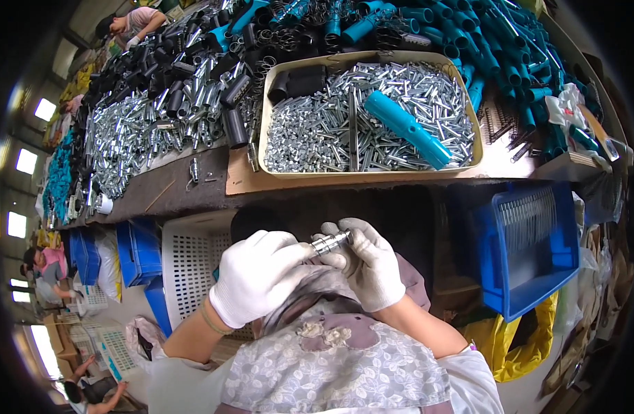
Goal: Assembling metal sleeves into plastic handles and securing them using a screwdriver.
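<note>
My left hand (pixel 258 277), in a white knit glove, pinches one end of a short, shiny metal cylinder with ringed steps (pixel 326 243). My right hand (pixel 376 268), gloved too, has its thumb and fingers closed around the cylinder's other end. Both hands are above my lap, over a patterned grey apron (pixel 331 372). Beyond them on the bench stands a cream tray (pixel 372 174) split by a divider, with small metal pieces on the left and metal pins on the right. A teal plastic tube (pixel 408 130) lies across the pins, and a black tube (pixel 306 83) rests at the back left.
Metal sleeves (pixel 124 131) and black tubes are heaped left of the tray, teal tubes (pixel 462 31) behind and right. A white perforated basket (pixel 193 269) stands at my left, a blue crate (pixel 493 255) with metal rods at my right. Several other people work at the far left.
</note>
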`<state>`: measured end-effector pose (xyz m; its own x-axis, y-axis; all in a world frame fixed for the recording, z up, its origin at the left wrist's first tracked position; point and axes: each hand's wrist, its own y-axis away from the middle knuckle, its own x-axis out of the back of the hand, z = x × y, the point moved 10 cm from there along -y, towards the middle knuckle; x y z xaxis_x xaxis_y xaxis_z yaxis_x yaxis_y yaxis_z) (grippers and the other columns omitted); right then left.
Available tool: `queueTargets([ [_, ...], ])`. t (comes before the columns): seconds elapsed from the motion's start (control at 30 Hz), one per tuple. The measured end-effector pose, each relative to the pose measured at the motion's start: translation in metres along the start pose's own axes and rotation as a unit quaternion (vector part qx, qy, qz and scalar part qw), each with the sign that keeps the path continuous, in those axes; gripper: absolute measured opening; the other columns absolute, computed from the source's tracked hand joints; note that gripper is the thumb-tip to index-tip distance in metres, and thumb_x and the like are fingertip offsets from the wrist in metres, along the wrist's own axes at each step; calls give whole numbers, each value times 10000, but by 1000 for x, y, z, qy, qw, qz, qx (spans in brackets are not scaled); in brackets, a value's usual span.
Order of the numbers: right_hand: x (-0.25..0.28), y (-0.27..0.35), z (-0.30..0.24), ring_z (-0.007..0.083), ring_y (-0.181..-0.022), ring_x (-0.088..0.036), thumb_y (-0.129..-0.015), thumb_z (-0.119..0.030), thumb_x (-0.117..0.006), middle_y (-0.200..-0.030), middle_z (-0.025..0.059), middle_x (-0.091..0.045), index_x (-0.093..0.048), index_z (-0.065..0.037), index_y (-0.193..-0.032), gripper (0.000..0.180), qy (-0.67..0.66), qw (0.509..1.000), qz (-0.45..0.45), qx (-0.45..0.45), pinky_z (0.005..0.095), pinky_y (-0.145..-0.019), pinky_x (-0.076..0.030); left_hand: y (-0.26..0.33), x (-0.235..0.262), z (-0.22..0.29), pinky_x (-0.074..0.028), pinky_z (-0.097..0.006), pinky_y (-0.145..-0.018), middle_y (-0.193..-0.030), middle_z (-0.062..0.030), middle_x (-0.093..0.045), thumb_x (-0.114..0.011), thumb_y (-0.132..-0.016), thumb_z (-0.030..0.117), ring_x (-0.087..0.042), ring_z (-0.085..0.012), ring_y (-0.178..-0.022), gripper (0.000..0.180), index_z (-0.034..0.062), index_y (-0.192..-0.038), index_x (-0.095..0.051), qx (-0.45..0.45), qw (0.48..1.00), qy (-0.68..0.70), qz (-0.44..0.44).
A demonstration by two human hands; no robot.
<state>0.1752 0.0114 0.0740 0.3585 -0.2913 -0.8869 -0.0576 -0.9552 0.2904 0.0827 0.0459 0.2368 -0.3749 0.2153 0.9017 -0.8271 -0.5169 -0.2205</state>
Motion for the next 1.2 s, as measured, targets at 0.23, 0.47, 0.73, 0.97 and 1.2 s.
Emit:
queueTargets([
  [0.23, -18, 6, -7, 330, -1193, -604, -996, -231, -607, -1285, 230, -589, -500, 43, -1250, 388, 22, 994, -85, 67, 440, -1047, -493, 13, -17, -17, -561, -355, -754, -1047, -177, -689, -794, -760, 61, -703, -336, -893, 431, 5, -1167, -662, 97, 988, 111, -51],
  [0.47, -11, 6, -1, 340, -1214, -593, -994, -207, -611, -1297, 232, -578, -492, 30, -1249, 367, -22, 998, -42, 50, 444, -1037, -505, 14, -12, -7, -563, -344, -641, -969, -157, -692, -781, -760, 67, -700, -319, -751, 346, 29, -1091, -684, 29, 996, 77, 27],
  [0.73, -7, 6, -4, 275, -1080, -660, -975, -175, -634, -1200, 219, -645, -563, 60, -1157, 305, 58, 998, -18, 29, 388, -946, -555, 20, -28, -28, -521, -264, -563, -930, -126, -695, -721, -839, 45, -682, -170, -683, 311, 0, -1141, -659, 77, 970, 229, -8],
  [0.97, -9, 3, -21, 216, -955, -688, -946, -68, -602, -1062, 189, -707, -616, 68, -1051, 172, 223, 972, 4, 67, 342, -884, -557, 76, -110, -42, -306, -184, -441, -965, -110, -633, -549, -985, 189, -468, -80, -582, 497, -19, -1411, -401, 392, 496, 768, -102],
  [1.2, -14, 0, -21, 189, -933, -683, -957, -43, -579, -1046, 172, -707, -612, 55, -1056, 143, 239, 970, -12, 44, 328, -866, -561, 83, -130, -31, -297, -194, -435, -1011, -142, -628, -418, -1037, 173, -438, -94, -593, 469, 20, -1474, -343, 350, 345, 869, -63],
])
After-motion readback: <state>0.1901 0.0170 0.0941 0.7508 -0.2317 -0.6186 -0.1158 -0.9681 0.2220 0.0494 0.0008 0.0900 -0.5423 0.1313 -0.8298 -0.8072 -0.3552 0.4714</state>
